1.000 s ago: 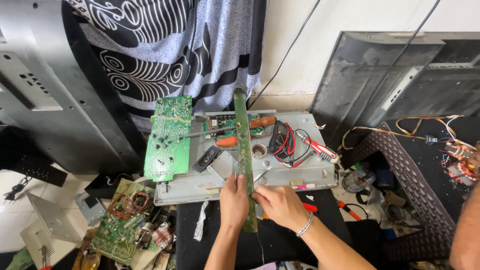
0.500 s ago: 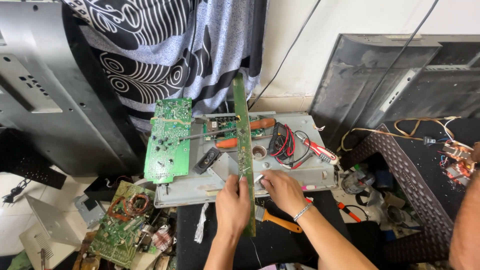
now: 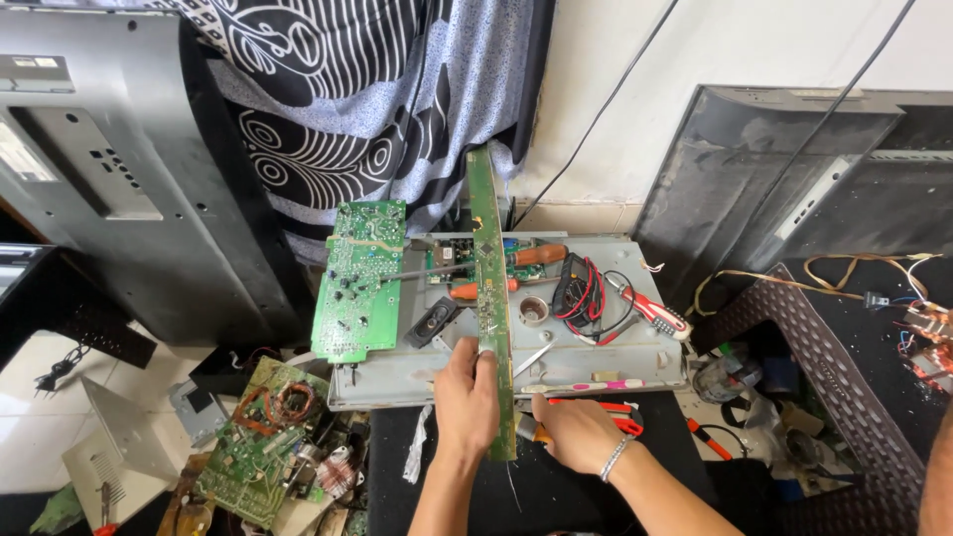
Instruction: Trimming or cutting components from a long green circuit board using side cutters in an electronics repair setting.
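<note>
My left grip (image 3: 467,397) clamps the long green circuit strip (image 3: 488,288) upright over the grey metal chassis (image 3: 596,367) on the worktop, while my right grip (image 3: 571,429) closes on an orange-handled tool (image 3: 531,430), apparently preparing a careful tool application.

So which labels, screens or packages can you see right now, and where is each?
White label: small rectangle, top left, on the grey panel back.
Grey flat-screen panel: back side out, leaning at left.
Second dark panel: leaning on the wall at right, pale strip sticker across it.
No packages visible.
</note>
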